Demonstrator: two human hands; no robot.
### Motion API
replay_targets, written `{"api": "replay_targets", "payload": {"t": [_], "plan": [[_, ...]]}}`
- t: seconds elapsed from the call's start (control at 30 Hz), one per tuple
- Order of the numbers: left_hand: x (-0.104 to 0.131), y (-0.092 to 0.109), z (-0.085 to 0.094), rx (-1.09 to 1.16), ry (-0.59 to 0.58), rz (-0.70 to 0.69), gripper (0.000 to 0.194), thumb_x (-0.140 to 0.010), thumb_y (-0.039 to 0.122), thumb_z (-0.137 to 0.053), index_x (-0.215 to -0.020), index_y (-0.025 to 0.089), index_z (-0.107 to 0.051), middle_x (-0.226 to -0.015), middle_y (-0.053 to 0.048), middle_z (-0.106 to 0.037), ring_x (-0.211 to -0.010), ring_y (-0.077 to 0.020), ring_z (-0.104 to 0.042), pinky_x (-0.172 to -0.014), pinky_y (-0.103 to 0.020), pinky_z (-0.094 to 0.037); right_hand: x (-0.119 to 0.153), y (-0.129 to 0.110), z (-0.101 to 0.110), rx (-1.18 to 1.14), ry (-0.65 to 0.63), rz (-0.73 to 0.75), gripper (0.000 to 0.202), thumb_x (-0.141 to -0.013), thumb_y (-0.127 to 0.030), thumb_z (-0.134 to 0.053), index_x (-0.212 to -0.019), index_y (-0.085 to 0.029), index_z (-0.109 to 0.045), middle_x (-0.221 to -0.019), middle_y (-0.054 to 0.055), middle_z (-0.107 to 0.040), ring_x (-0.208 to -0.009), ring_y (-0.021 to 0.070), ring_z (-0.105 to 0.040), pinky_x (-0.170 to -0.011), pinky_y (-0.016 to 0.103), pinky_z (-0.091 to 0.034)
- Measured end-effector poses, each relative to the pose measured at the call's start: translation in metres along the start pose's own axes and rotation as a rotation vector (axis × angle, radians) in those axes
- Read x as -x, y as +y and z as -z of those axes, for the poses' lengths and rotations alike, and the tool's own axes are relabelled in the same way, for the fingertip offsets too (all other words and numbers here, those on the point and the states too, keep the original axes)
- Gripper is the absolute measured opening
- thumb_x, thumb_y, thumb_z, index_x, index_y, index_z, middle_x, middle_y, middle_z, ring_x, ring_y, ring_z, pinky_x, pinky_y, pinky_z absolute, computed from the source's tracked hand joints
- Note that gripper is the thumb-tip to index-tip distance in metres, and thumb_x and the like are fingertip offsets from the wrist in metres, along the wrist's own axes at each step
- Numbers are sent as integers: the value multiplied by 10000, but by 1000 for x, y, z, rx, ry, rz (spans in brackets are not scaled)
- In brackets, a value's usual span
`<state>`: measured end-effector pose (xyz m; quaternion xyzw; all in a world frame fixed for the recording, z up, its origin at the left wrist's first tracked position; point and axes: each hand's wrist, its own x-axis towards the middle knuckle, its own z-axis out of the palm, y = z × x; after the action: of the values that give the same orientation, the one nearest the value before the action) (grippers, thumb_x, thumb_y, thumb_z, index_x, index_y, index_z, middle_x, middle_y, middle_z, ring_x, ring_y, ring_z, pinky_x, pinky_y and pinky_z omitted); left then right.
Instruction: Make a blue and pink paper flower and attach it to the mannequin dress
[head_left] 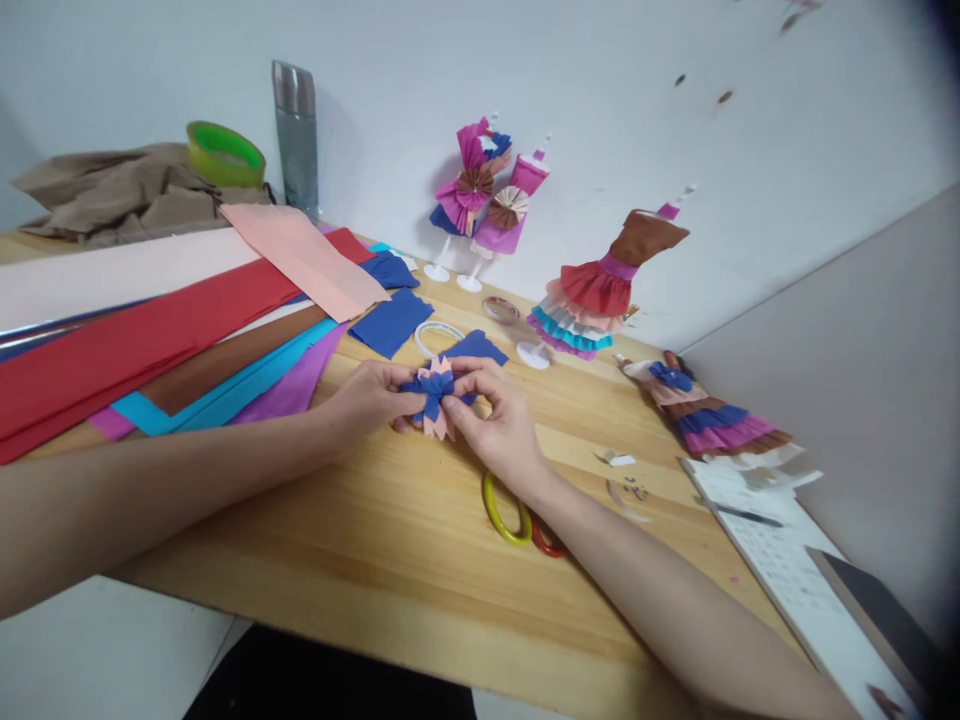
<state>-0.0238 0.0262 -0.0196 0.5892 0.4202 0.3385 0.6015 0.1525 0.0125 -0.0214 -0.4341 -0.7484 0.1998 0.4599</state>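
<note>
Between my two hands is a layered paper flower (435,392) with blue and pale pink pointed petals, held just above the wooden table. My left hand (375,397) pinches its left petals between thumb and fingers. On the other side, my right hand (495,410) grips the right petals, its thumb close to the flower's middle. Scissors with yellow and red handles (508,512) lie partly hidden beneath my right wrist. Just beyond the flower are a roll of white tape (439,338) and blue paper pieces (391,322).
Folded crepe paper strips (150,350) in several colours cover the left side. Behind them stand a grey bottle (296,140) and a green tape roll (225,155). Small dress forms in paper dresses (592,300) stand along the wall. A notebook (780,540) with a pen lies at right.
</note>
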Motion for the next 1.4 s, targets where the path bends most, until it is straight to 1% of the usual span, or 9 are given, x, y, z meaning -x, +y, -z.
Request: {"api": "replay_targets", "payload": {"t": [0.1, 0.3, 0.43, 0.7, 0.87, 0.97, 1.13, 1.27, 1.4], "plan": [[0, 0, 0, 0, -34, -16, 221, -699, 318, -636, -692, 116, -726, -704, -72, -721, -645, -130, -597, -556, -198, -435, 0, 1, -1, -34, -10, -25, 108, -742, -181, -620, -645, -203, -579, -1016, 80, -666, -955, 224, -630, -847, 409, -486], [-1, 1, 1, 52, -6, 47, 224, -703, 324, -648, -683, 112, -718, -681, -77, -720, -593, -114, -585, -544, -192, -431, -2, 3, 0, -99, -26, -20, 71, -727, -156, -613, -683, -206, -588, -1022, 77, -651, -941, 206, -624, -798, 369, -499], [-1, 3, 3, 114, -36, 70, 212, -708, 318, -660, -678, 115, -711, -679, -79, -718, -590, -113, -594, -547, -193, -431, -1, 1, 0, -58, -35, 54, 94, -729, -109, -598, -713, -201, -605, -1035, 87, -639, -949, 203, -623, -797, 363, -498], [-3, -1, 4, 132, -69, 46, 222, -715, 328, -661, -658, 119, -710, -671, -80, -709, -591, -116, -584, -549, -207, -409, -1, 0, 1, 8, -48, 50, 83, -757, -153, -608, -699, -208, -587, -1031, 74, -651, -944, 211, -624, -827, 395, -498], [-1, -1, 5, 143, -61, 17, 198, -713, 293, -670, -647, 107, -693, -624, -53, -676, -535, -87, -508, -551, -217, -375, -1, 0, 2, 67, -32, 71, 89, -765, -147, -597, -702, -205, -576, -1072, 90, -647, -993, 228, -622, -879, 425, -486], [-1, 2, 6, 197, -104, 16, 277, -779, 324, -617, -626, 97, -661, -585, -46, -643, -540, -93, -500, -559, -227, -374, -2, -2, 6, 108, -45, 138, 92, -774, -134, -578, -713, -203, -585, -1105, 104, -637, -1019, 244, -617, -908, 456, -474], [1, 10, 9, 250, -160, 88, 418, -867, 478, -509, -850, 98, -680, -744, -92, -717, -642, -147, -570, -598, -252, -420, -6, -4, 14, 181, -145, 309, 85, -802, -152, -561, -760, -215, -600, -1175, 117, -614, -1067, 258, -590, -909, 469, -479], [2, 11, 10, 108, -227, 61, 396, -846, 434, -548, -708, 91, -689, -672, -82, -698, -562, -113, -522, -556, -237, -378, -10, -4, 16, 216, -221, 437, 116, -824, -161, -531, -779, -228, -613, -1196, 102, -617, -1063, 260, -586, -894, 481, -480], [1, 8, 9, 106, -187, 88, 268, -777, 314, -601, -606, 120, -672, -533, -41, -634, -491, -110, -518, -504, -237, -348, -9, -4, 15, 239, -206, 492, 117, -826, -133, -530, -793, -206, -614, -1173, 140, -622, -1047, 264, -592, -876, 469, -487]]}}
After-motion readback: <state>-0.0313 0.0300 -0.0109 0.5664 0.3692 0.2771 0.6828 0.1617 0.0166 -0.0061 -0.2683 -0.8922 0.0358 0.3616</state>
